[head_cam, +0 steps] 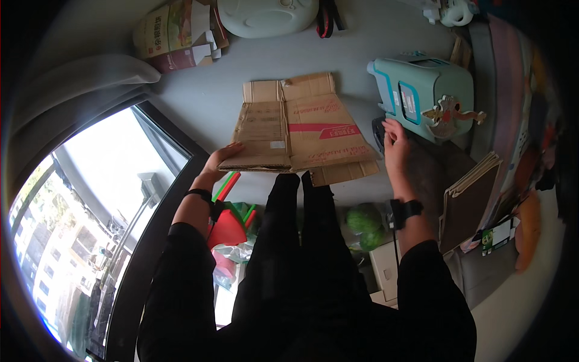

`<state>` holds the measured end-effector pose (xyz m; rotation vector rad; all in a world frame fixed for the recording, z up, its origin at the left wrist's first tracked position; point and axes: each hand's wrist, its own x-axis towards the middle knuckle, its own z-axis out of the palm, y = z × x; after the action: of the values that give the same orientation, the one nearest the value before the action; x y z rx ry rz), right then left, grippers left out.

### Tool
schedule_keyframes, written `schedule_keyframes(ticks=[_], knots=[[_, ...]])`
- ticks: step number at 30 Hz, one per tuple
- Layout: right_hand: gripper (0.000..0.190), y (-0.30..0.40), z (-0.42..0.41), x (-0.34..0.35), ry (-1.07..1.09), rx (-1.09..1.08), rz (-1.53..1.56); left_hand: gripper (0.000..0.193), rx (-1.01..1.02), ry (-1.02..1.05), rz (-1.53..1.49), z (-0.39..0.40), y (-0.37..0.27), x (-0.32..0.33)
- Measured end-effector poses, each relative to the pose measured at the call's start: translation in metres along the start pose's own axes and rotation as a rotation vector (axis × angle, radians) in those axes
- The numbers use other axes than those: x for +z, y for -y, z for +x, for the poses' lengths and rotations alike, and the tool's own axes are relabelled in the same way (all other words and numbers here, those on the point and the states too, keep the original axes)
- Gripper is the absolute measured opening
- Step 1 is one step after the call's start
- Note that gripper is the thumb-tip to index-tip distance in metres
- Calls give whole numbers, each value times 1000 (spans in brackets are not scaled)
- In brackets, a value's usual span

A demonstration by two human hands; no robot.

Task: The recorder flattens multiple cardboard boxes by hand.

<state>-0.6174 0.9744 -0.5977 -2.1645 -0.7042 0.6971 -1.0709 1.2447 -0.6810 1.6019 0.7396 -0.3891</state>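
Note:
A flattened brown cardboard box (298, 131) with pink-red printing extends in front of my legs. My left hand (225, 158) grips its near left corner, with the thumb side on the top face and some fingers hidden. To the right of the cardboard, my right hand (396, 139) is raised with its fingers bent and loosely apart; it holds nothing that I can see. Just behind those fingers is a dark object (378, 134) of unclear kind. A green-grey plastic pet litter box or carrier (445, 90) with blue trim lies beyond the right hand.
A printed carton (176, 36) and a pale plastic container (268, 16) are at the far side. A window (104, 190) fills the left. Red and green plastic items (228, 226) lie by my left leg, green round objects (365, 224) by my right. Folded brown panels (470, 203) stand at right.

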Motion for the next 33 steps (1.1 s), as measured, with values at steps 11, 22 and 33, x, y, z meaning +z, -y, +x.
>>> schedule_keyframes(ticks=[11,22,33], knots=[[49,-56,-17,29,468,-277,-109,37,-581,-94,-989,19,-48,-26],[22,-67,0,58,494,-39,228,60,-142,-440,-143,5,-33,-26],[23,-54,30,77,575,-129,7,45,-219,-347,44,12,-56,-49]])
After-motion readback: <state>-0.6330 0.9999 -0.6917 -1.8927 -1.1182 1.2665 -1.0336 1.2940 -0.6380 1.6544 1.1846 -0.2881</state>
